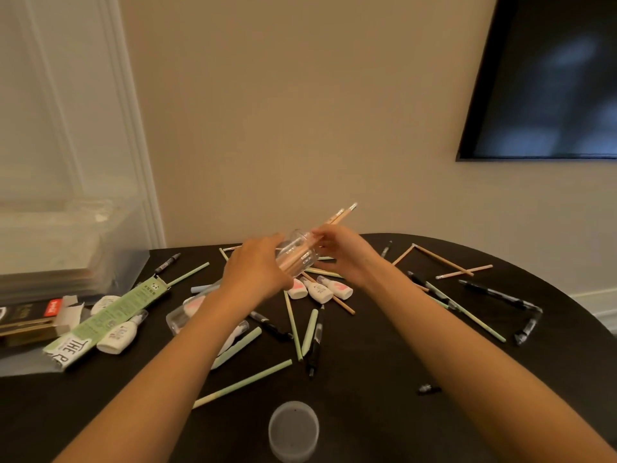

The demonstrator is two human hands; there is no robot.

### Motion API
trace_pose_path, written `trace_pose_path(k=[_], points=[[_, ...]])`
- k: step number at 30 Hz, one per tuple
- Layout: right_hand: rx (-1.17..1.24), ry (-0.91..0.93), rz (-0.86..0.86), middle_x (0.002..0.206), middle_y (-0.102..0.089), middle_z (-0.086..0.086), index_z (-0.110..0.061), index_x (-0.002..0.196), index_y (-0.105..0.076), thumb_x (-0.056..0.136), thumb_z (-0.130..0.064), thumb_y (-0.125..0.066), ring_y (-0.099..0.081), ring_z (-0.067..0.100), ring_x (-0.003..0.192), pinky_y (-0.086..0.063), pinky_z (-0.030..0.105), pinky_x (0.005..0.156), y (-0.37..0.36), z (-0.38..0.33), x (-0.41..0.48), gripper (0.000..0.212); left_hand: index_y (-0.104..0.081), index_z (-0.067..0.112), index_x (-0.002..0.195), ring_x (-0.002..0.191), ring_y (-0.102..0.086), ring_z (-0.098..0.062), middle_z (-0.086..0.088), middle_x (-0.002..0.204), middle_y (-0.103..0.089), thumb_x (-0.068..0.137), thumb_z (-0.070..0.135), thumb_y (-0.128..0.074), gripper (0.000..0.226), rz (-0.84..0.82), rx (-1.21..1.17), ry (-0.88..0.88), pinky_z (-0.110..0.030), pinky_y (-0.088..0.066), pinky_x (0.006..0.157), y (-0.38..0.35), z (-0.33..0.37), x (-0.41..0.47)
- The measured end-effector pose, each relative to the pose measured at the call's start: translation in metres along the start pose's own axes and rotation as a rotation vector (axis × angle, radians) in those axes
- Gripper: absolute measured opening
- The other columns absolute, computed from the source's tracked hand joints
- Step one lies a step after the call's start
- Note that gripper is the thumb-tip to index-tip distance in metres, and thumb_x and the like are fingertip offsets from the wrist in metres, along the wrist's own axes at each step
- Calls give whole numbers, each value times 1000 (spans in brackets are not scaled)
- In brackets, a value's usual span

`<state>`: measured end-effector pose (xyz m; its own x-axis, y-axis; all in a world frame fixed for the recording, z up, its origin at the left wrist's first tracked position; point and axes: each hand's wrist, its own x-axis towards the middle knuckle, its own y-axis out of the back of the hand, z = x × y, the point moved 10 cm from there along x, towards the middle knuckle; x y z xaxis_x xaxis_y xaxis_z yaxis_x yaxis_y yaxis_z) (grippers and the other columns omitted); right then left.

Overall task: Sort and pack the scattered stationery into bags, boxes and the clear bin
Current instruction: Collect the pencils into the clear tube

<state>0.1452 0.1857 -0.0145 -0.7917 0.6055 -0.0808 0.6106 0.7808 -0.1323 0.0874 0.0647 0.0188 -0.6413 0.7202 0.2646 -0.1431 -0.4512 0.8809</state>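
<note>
My left hand (257, 269) grips a clear plastic tube (298, 253) above the middle of the dark table (367, 379). Several tan pencils (337, 217) stick out of the tube's far end, eraser ends up. My right hand (344, 250) pinches those pencils at the tube's mouth. Green pencils (247, 382), more tan pencils (464, 272), black pens (494, 294) and small white correction-tape dispensers (319, 290) lie scattered on the table below both hands.
A clear bin (66, 248) stands at the left back edge. In front of it lie a green pencil box (107, 319), a black and gold box (26, 320) and a white bottle-shaped dispenser (122, 334). A round clear lid (293, 429) rests near me. A dark screen (547, 78) hangs on the wall.
</note>
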Motion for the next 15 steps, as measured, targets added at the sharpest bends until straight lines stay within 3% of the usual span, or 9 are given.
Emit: trace_pose_path(k=[2,5,7,11,15], points=[[19,3,-9,87,-60,5,-13,84,-57,89,-25,-53,-57,17,87,-47,38,89,2,0,-6,14,-34,22,141,110,-53,-22,-5,129,-53,71,26,-76,81,7,1,0,-32,-42,82,4,2,-4],[158,57,150,104,-63,13,-8,113,-53,93,-30,-46,-60,23,96,-50,37,85,27,-9,-17,31,-38,21,138,110,-52,-22,-5,128,-53,71,26,-76,77,8,10,-6,-31,-42,81,9,9,-10],[218,84,145,110,-62,15,-8,122,-45,95,-28,-42,-62,26,98,-51,36,83,31,-16,-25,33,-42,19,134,109,-52,-23,-6,127,-54,71,26,-75,72,25,17,-6,-30,-41,77,13,12,-14],[-117,24,-17,97,-67,6,-10,98,-63,97,-36,-35,-60,21,100,-46,38,92,10,-11,-38,39,-42,18,133,109,-52,-24,-7,126,-54,72,26,-75,69,38,29,-12,-31,-41,78,16,14,-18],[-254,86,50,97,-64,-1,-16,88,-63,98,-42,-32,-56,15,98,-39,40,100,6,-16,-46,41,-43,18,133,109,-53,-24,-7,125,-55,71,27,-76,71,43,22,-22,-33,-43,81,15,15,-24]])
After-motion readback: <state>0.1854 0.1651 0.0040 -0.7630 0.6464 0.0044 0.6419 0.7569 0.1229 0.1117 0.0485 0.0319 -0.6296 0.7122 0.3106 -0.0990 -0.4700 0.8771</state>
